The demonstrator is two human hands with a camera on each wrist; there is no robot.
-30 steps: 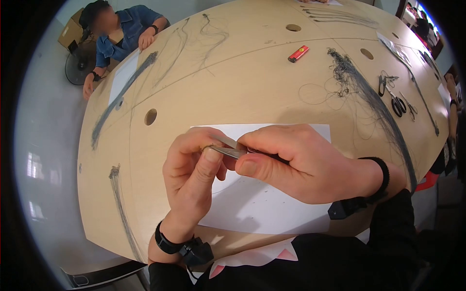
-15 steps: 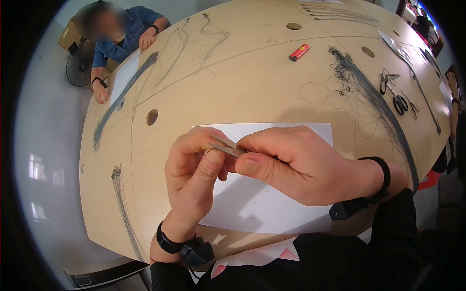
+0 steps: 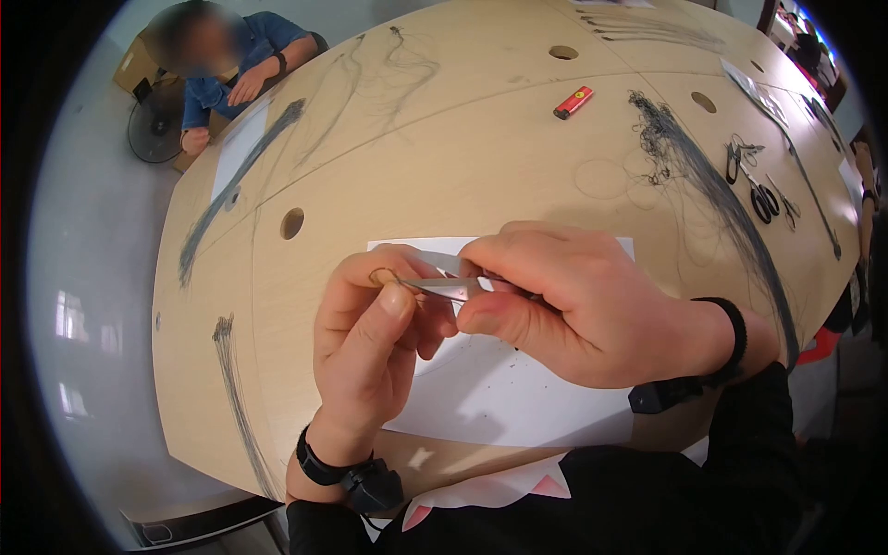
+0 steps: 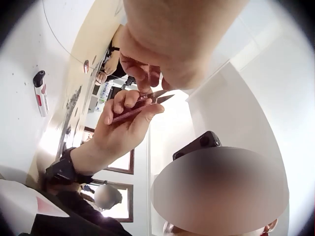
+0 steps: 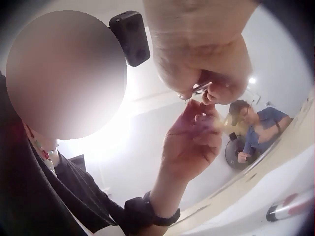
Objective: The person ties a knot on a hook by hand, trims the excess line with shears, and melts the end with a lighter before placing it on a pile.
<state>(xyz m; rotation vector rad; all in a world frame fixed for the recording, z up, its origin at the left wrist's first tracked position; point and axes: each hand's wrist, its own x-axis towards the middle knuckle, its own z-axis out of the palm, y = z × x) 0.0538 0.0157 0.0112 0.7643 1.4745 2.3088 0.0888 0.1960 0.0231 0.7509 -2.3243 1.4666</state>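
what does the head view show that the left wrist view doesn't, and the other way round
Only the head view shows a fan at upper left and a strand bundle near the table's left edge. Only the left wrist view shows the black device on the head. Both show the left hand and the right hand, which holds a metal-bladed tool.

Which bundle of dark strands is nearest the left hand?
The thin bundle directly left of the left hand in the head view. All others, such as the thicker bundle above it and the tangled one past the right hand, lie farther.
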